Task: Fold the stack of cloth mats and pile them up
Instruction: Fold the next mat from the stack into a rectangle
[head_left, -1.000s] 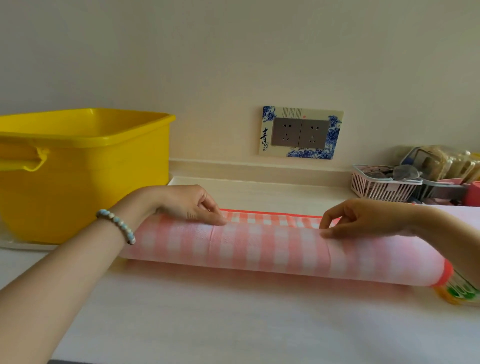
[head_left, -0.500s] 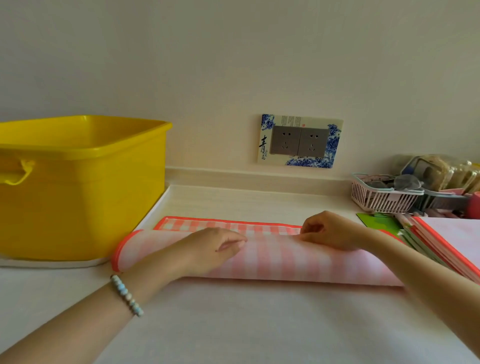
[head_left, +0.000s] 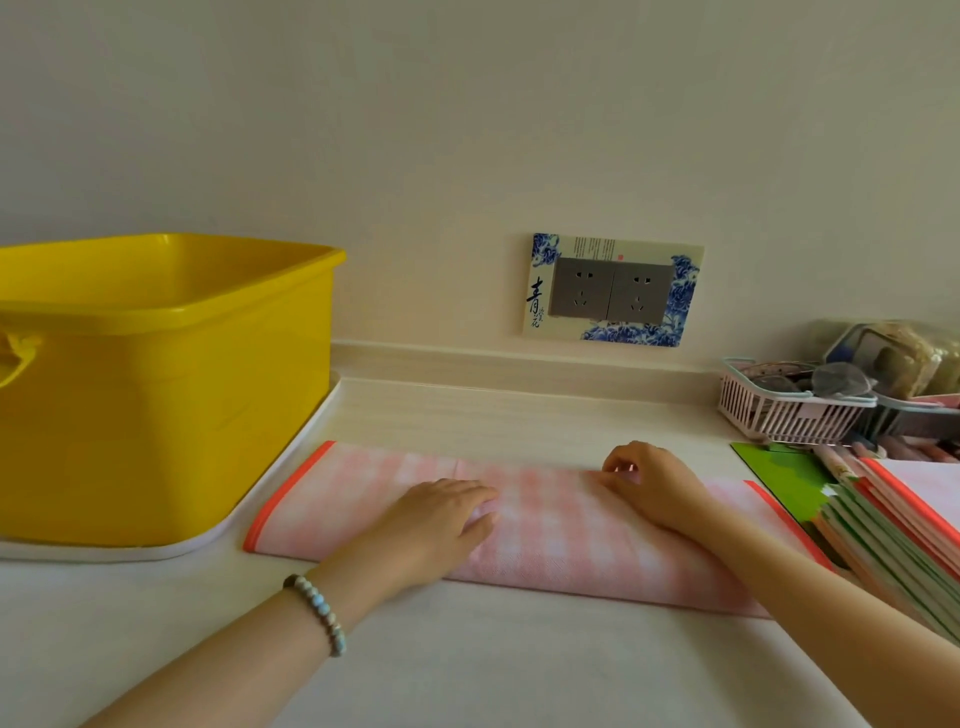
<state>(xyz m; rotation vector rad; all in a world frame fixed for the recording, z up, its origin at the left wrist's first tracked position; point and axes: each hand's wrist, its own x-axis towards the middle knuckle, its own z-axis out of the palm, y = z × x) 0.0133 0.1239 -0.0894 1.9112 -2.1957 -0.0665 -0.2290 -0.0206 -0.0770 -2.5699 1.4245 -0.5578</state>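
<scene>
- White counter (head_left: 467, 670) with a faint grain runs from the near edge to the wall. Two bare forearms come in from six o'clock.
- Beaded bracelet (head_left: 318, 613), pale blue and white, sits round the left wrist.
- Left hand (head_left: 441, 525) lies palm down on the pink checked mat (head_left: 561, 551). Its grip is spread, with the fingers straight and close together, pressing the cloth near its middle.
- The mat lies folded in a long flat band across the middle of the counter, running from nine to three o'clock, with orange trim at both short ends.
- Right hand (head_left: 652, 486) rests on the mat at two o'clock of the left hand, near the far long edge. Its fingers are curled with the tips on the cloth, and I cannot tell whether the grip pinches the cloth or only touches it.
- Stack of mats (head_left: 893, 540) lies at three o'clock, just beside the folded mat's right end. It shows green, white and orange edges and a pink top sheet.
- Green sheet (head_left: 779, 467) shows at the far end of the stack.
- Yellow tub (head_left: 156, 415) stands at nine to ten o'clock on a white tray (head_left: 130, 552), whose rim is just beside the mat's left end.
- Pink basket (head_left: 789, 415) of odds and ends stands at two o'clock by the wall, with wrapped packets behind it.
- Double socket (head_left: 613, 291) in a blue-flowered frame is on the wall at twelve o'clock.
</scene>
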